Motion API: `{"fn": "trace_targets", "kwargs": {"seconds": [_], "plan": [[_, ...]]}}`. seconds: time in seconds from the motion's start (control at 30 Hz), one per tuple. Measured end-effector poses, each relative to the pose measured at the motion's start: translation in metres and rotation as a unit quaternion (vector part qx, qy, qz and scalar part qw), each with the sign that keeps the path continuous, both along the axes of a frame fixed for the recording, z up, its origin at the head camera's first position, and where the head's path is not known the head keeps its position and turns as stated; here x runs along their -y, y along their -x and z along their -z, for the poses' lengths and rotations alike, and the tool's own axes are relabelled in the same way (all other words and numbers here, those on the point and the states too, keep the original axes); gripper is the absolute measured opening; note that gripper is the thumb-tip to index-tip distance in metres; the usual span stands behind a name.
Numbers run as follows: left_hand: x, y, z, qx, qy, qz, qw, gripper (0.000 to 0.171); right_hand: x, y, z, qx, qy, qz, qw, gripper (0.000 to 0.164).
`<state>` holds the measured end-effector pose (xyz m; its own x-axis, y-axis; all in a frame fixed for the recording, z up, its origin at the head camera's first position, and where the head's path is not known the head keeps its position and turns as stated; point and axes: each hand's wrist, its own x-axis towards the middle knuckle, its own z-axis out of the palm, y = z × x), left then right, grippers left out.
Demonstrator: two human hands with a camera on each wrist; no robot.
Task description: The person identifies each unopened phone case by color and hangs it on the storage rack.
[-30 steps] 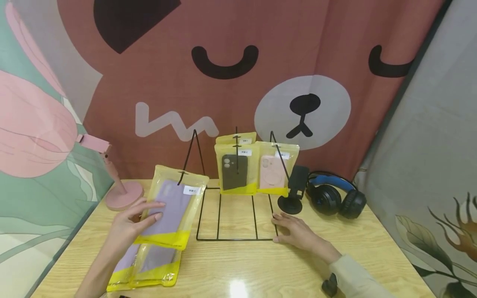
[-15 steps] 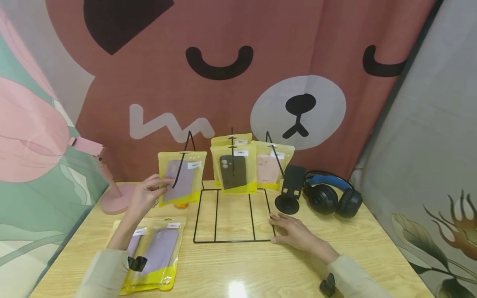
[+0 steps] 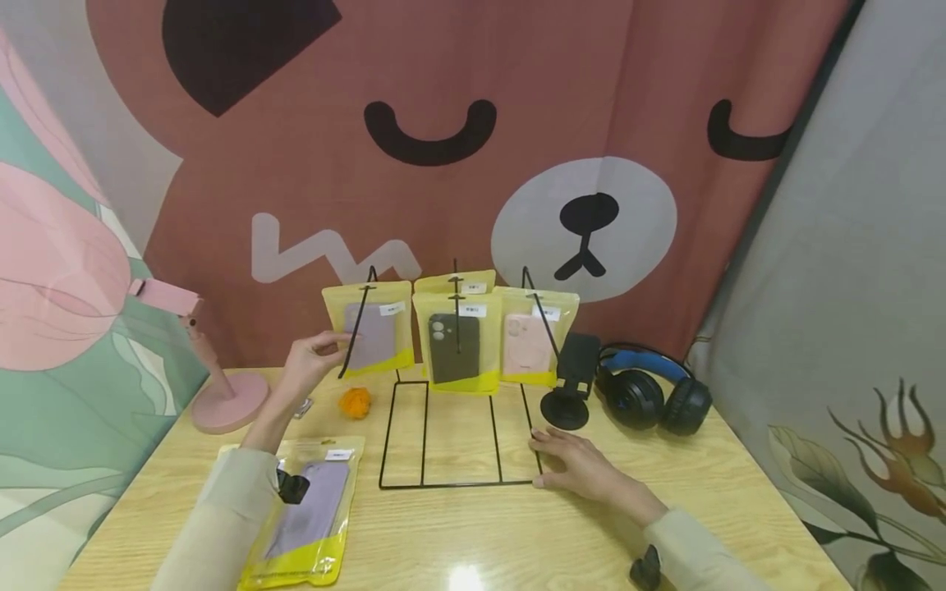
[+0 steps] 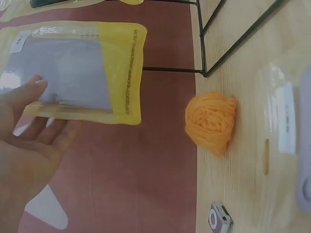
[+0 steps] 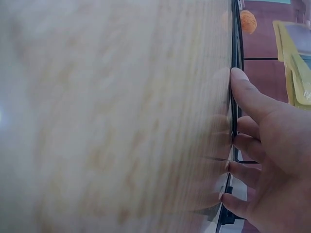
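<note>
In the left half of the head view, the left hand (image 3: pixel 306 365) is pinching the left edge of a purple pouch (image 3: pixel 377 328), its fingers clamped on it, the thumb lying across the front and the others passing behind (the left wrist view is showing this grip most plainly, at its left). The purple pouch is hanging on the left hook (image 3: pixel 355 332) of a wire rack (image 3: pixel 424 435), near the centre of the frame.

Right of centre and lower down, the right hand (image 3: pixel 580 465) is resting at the right rail of the rack's base, its fingers and thumb apart.

At the centre, a black pouch (image 3: pixel 456 349) is hanging before a rear pouch (image 3: pixel 443 283); a pink pouch (image 3: pixel 528 341) is hanging to its right. Below the purple pouch, an orange ball (image 3: pixel 355 403) is lying on the counter (image 3: pixel 414 542). At the lower left, a spare pouch (image 3: pixel 306 517) is lying flat, partly covered by the left sleeve (image 3: pixel 222 509). At the right, a black stand (image 3: pixel 580 361) is standing just beside headphones (image 3: pixel 654 402).
</note>
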<state>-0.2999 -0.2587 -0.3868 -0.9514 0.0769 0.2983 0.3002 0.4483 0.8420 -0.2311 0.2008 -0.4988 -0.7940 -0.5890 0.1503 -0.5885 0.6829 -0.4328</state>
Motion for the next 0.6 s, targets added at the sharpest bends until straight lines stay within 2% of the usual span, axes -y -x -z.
{"fn": "trace_targets", "kwargs": {"seconds": [0.03,0.07,0.17,0.27,0.3,0.47,0.53,0.6], "plan": [[0.002,-0.002,0.001,-0.003,0.002,0.003,1.0000,0.029,0.000,0.000,0.000,0.002,-0.001,0.001,1.000,0.067],[0.001,-0.008,-0.001,-0.004,0.008,0.004,1.0000,0.030,0.001,0.000,0.000,0.003,-0.001,0.001,1.000,0.067],[0.012,-0.024,0.005,-0.018,0.031,0.004,0.9994,0.031,0.002,0.000,0.001,0.003,-0.003,0.000,1.000,0.067],[0.026,-0.047,0.012,-0.012,0.088,-0.009,0.9960,0.031,0.002,0.000,0.002,-0.004,-0.002,0.000,1.000,0.067],[0.034,-0.051,0.019,-0.011,0.111,-0.013,0.9937,0.030,0.002,0.000,0.002,-0.006,-0.002,0.001,1.000,0.067],[0.060,-0.088,0.044,-0.014,0.222,-0.041,0.9741,0.031,0.000,-0.001,0.002,-0.006,0.000,0.002,1.000,0.068],[0.071,-0.100,0.054,-0.009,0.268,-0.054,0.9620,0.035,0.000,-0.001,0.002,-0.004,0.001,0.002,1.000,0.068],[0.081,-0.113,0.062,0.023,0.316,-0.066,0.9461,0.045,0.000,-0.002,0.002,-0.007,0.002,0.001,1.000,0.068]]}}
